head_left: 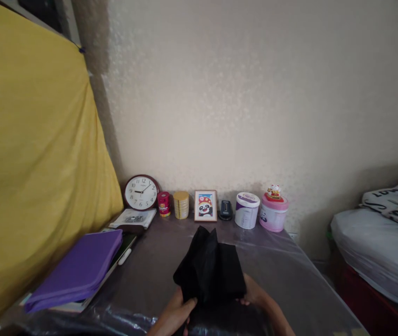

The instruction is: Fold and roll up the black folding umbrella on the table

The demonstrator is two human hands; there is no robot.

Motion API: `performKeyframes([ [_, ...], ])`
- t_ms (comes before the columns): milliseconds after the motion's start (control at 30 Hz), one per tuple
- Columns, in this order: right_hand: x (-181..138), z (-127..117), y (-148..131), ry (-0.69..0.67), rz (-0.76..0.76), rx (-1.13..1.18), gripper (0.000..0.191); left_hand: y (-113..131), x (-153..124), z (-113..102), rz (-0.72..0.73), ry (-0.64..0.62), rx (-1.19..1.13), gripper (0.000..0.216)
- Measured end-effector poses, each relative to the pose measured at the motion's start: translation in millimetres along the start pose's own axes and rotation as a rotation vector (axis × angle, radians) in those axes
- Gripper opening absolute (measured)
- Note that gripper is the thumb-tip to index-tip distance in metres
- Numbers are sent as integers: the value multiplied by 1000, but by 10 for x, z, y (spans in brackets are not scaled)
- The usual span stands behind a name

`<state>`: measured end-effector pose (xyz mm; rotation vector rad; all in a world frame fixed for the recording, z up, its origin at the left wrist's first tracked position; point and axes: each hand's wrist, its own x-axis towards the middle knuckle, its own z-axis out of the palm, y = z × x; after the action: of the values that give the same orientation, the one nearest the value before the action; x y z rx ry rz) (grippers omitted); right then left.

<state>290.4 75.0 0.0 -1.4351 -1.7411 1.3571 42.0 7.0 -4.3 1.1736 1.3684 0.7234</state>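
Note:
A piece of black folded cloth [213, 270] is held above the near middle of the table, its top edge bunched into peaks. My left hand [178, 310] grips its lower left corner, thumb on the near side. At the lower right edge, my right hand [251, 291] has its fingers closed on the cloth, partly hidden behind it. What exactly the black cloth is cannot be made out.
On the plastic-covered table [276, 266], a purple folder-like item [76, 266] lies left. Along the wall stand a clock [141, 192], a red tin [164, 204], a yellow-lidded can [181, 205], a framed panda picture [205, 206], a white tub [247, 211] and a pink tub [273, 213].

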Motion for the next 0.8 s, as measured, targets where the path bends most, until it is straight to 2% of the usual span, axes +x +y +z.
performKeyframes([
  [100,-118,-178,136,44,23,-92,12,-20,-49,6,11,74,192,60],
  [167,-162,-297,233,135,38,-120,13,-36,-68,10,47,126,316,62],
  [267,-164,-466,244,395,-57,-205,9,-58,-94,26,118,188,493,62],
  [333,-122,-548,114,561,-151,-237,12,-64,-112,43,139,207,670,61],
  [367,-89,-575,14,585,-195,-241,16,-63,-120,52,142,205,753,61],
  [500,129,-580,-453,572,-337,-249,25,-49,-129,78,120,189,897,60],
  [600,360,-517,-712,459,-426,-339,27,-52,-114,91,70,210,959,60],
  [800,773,-436,-857,296,-403,-385,22,-71,-92,101,54,236,997,57],
])
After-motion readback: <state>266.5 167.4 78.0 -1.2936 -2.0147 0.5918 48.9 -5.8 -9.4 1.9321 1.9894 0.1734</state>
